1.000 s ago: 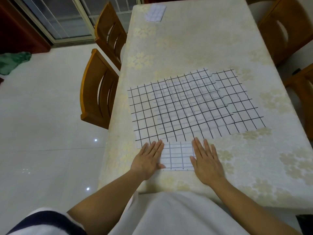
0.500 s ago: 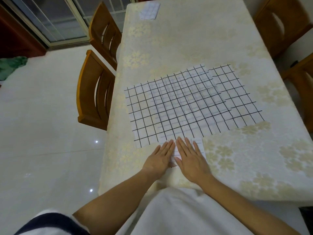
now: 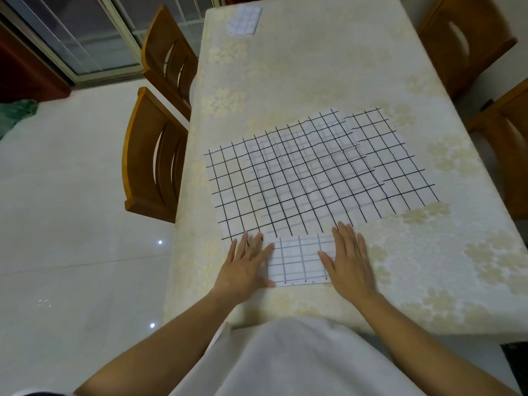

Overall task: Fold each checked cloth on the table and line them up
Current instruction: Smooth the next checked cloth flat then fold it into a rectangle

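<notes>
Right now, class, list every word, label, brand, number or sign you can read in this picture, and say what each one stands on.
None: there is no readable text anywhere in this view.
The near folded cloth carries only grid lines.
So do the spread checked cloths and the far folded cloth.
The tablecloth shows only a flower pattern.
The wooden chairs bear no visible label.

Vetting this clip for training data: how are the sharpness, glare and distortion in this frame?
Head view: dim, warm light, the folded cloth, left hand and right hand sharp. Head view: small glare spots on the glossy floor. Head view: wide-angle lens bows the edges of the table.
</notes>
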